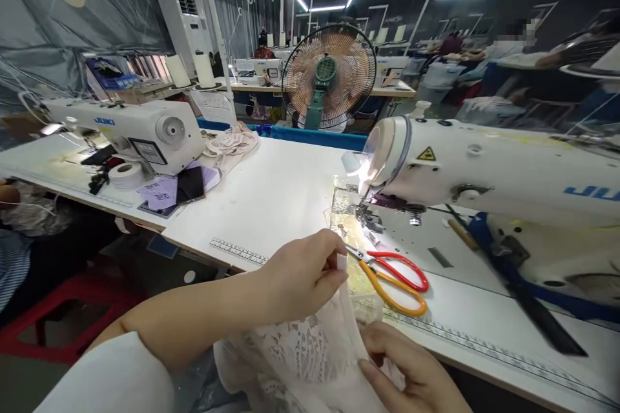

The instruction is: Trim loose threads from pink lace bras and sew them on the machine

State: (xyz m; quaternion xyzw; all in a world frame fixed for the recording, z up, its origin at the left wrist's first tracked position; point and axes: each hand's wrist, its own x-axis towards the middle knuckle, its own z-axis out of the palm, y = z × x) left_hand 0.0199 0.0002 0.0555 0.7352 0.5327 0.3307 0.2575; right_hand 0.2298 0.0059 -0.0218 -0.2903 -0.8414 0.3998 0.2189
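A pale lace garment (305, 352) hangs between my hands at the table's front edge. My left hand (310, 274) pinches its upper edge, where a small white tab (341, 262) shows beside the fingertips. Lower and to the right, my right hand (404, 361) is closed on another stretch of the same edge. Just beyond the hands lie scissors (394, 281) with one red and one orange handle, blades pointing toward the sewing machine. The white sewing machine (465, 161) stands on the right with its lamp lit over the needle area.
A second sewing machine (140, 132) stands at the left, with a tape roll (126, 175), purple paper and a black phone-like object (190, 184) nearby. Crumpled beige fabric (235, 145) lies behind. A large fan (329, 77) stands past the table. A red stool (68, 316) is below left.
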